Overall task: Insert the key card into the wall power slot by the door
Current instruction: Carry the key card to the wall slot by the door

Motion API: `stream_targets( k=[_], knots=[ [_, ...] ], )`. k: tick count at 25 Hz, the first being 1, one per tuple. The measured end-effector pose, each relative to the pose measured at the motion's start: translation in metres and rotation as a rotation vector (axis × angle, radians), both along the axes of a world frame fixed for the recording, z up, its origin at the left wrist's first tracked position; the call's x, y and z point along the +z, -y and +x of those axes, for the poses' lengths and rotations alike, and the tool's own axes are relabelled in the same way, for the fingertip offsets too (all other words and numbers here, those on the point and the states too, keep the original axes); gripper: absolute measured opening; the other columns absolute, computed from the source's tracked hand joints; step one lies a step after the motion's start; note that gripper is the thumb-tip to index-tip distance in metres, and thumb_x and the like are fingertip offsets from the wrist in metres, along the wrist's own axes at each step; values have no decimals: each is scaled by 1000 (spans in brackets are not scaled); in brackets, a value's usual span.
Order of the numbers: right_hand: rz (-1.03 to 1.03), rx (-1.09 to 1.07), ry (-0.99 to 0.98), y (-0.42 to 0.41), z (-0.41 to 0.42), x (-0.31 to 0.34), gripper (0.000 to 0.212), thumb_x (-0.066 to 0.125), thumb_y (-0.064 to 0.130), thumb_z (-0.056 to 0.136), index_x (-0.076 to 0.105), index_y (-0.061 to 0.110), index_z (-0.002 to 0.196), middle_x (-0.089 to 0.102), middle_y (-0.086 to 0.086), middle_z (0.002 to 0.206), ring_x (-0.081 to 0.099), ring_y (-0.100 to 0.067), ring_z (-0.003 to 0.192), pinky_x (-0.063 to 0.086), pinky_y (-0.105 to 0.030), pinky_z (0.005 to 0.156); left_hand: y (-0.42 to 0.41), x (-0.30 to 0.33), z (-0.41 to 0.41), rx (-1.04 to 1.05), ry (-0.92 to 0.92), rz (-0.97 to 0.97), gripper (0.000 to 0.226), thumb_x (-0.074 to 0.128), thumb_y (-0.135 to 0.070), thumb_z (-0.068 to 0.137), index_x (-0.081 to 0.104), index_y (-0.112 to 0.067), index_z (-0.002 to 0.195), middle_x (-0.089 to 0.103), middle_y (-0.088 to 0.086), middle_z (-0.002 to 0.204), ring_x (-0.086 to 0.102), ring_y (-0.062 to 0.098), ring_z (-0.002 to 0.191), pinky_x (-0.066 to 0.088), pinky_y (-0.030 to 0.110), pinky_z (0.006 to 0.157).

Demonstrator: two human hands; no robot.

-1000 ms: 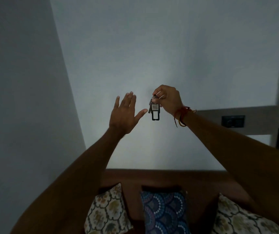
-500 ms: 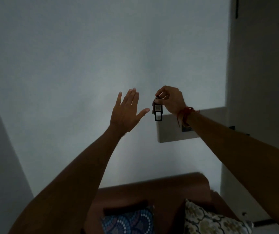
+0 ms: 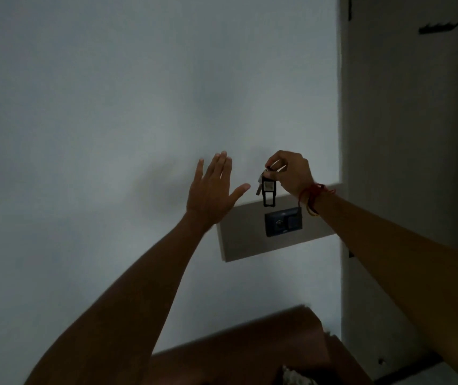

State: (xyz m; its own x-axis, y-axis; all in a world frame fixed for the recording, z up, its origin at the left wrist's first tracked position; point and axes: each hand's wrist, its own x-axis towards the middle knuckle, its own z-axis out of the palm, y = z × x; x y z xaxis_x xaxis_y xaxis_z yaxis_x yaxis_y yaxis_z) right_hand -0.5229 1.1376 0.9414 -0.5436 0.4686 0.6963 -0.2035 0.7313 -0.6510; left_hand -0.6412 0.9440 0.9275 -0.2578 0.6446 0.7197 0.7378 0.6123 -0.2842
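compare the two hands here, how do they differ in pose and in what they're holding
The left hand is open, fingers straight and thumb spread; the right hand is curled, fingertips pinched together.
The left hand holds nothing; the right hand dangles a black key tag above the dark wall power slot.
The left wrist is bare; the right wrist wears a red thread band.
Both are raised toward the wall at about the same height.

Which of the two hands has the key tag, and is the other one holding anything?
The right hand, the one with the red thread at its wrist, pinches the key tag just above the dark wall plate. The left hand is open and empty.
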Motion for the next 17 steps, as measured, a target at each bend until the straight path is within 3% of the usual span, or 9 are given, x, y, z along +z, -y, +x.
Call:
stream_targets(
  k=[4,8,11,15,17],
  knots=[
    [15,24,49,-71,-33,-11,18,80,11,72,70,8,87,71,-8,80,63,-8,65,47,-8,54,-63,-19,-26,46,26,3,90,20,-73,100,27,-6,160,23,13,170,17,24,160,9,53,130],
    [28,93,89,-137,-66,-36,18,80,10,71,70,6,85,73,-14,81,68,-20,70,52,-18,60,-123,-60,-53,114,205,-2,90,24,-72,100,18,-8,163,13,11,173,9,22,161,8,50,130],
    [39,144,149,-178,-97,-73,17,80,10,70,69,10,83,74,-12,81,69,-20,71,57,-27,65,-170,-93,-73,156,363,-26,90,29,-70,100,9,-10,164,3,9,174,1,21,161,7,51,130],
    [75,202,145,-216,-123,-98,17,78,5,69,69,11,82,74,-9,81,62,2,64,50,-12,63,-209,-126,-93,147,507,69,95,36,-69,99,-1,-11,165,-12,7,174,-11,24,160,9,56,129],
    [84,222,140,-232,-133,-102,17,77,2,68,69,10,81,74,-10,82,63,-2,65,52,-17,66,-218,-141,-99,150,450,124,98,38,-70,97,1,-9,165,-10,9,174,-10,26,160,9,55,129]
  ],
)
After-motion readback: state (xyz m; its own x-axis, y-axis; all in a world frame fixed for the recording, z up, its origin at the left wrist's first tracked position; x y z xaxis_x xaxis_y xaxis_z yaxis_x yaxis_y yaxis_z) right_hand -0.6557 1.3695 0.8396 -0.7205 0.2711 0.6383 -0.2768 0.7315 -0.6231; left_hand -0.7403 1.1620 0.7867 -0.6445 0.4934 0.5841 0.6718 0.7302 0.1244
